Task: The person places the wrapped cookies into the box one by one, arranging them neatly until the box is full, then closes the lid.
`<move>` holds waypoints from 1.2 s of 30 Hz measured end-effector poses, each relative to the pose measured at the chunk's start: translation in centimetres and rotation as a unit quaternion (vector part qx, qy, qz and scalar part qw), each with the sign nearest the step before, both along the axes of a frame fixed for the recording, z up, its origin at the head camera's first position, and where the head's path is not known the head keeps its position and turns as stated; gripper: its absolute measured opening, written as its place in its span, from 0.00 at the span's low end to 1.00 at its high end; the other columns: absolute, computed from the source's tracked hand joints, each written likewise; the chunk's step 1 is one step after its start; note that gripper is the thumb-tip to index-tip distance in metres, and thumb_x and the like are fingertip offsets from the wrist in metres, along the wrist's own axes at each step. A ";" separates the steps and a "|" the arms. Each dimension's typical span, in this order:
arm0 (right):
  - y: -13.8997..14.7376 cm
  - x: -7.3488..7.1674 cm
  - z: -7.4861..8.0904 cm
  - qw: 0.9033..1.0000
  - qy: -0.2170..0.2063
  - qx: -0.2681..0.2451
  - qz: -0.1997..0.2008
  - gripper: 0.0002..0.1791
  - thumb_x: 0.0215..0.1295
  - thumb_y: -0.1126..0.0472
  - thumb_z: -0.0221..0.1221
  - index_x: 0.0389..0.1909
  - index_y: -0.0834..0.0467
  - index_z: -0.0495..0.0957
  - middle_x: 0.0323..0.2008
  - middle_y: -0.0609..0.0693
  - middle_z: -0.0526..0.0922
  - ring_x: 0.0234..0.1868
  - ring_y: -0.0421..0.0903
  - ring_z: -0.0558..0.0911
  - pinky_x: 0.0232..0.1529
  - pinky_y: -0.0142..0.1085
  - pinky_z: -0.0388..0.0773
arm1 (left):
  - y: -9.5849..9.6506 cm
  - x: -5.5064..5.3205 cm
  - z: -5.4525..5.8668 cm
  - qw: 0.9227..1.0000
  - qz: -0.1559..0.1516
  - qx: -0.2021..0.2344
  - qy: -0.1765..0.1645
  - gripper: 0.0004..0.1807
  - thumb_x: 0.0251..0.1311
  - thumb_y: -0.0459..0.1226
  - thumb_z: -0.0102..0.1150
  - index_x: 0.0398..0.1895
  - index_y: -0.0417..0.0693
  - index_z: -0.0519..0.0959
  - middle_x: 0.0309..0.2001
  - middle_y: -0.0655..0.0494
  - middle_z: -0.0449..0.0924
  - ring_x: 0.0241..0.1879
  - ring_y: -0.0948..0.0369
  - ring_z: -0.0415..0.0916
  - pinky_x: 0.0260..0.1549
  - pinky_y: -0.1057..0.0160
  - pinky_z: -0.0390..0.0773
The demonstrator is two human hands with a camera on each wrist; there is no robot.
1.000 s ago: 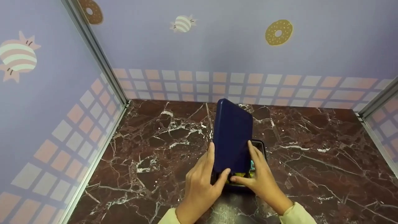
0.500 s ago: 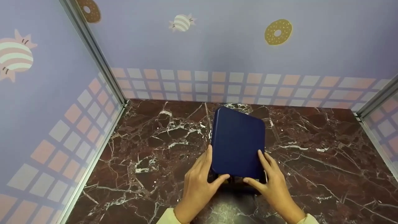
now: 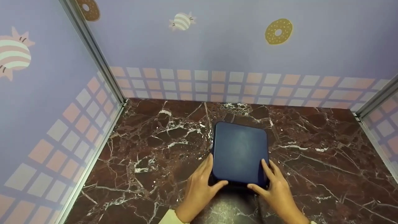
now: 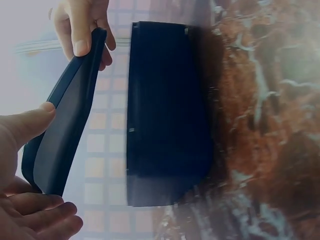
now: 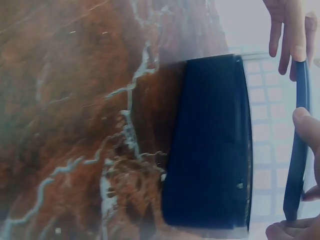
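A dark blue flat lid (image 3: 239, 152) with rounded corners is held between both hands. My left hand (image 3: 198, 186) grips its left edge, the thumb at the near edge. My right hand (image 3: 276, 191) grips the right edge the same way. Below the lid stands a dark blue box (image 4: 165, 115) on the table, also seen in the right wrist view as a box (image 5: 212, 140) with tapering sides. Both wrist views show a gap between lid and box. The lid hides the inside of the box.
The table (image 3: 168, 149) has a dark red marble pattern with white veins. A lilac back wall (image 3: 224, 40) with printed sweets and checks stands behind it, and panels with metal frame posts (image 3: 93, 49) close off the sides.
The lid, steeply tilted before, has come down and flattened over the box. It now covers the coloured contents that showed earlier. Both hands have moved down with it, the right one also outward.
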State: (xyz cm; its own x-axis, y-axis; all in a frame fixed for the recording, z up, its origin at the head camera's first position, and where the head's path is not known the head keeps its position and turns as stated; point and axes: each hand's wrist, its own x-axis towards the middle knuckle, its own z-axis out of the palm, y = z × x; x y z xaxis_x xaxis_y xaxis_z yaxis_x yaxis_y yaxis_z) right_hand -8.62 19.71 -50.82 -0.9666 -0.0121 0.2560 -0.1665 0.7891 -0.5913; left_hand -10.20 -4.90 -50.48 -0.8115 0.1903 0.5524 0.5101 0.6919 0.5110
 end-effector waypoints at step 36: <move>0.4 1.2 -2.0 0.996 -0.083 0.010 -0.001 0.52 0.50 0.47 0.71 0.73 0.61 0.57 0.69 0.72 0.58 0.63 0.73 0.67 0.54 0.62 0.71 | 0.8 1.5 -3.8 0.991 0.015 -0.040 -0.130 0.49 0.54 0.56 0.66 0.69 0.31 0.62 0.64 0.33 0.69 0.55 0.42 0.77 0.51 0.51 0.78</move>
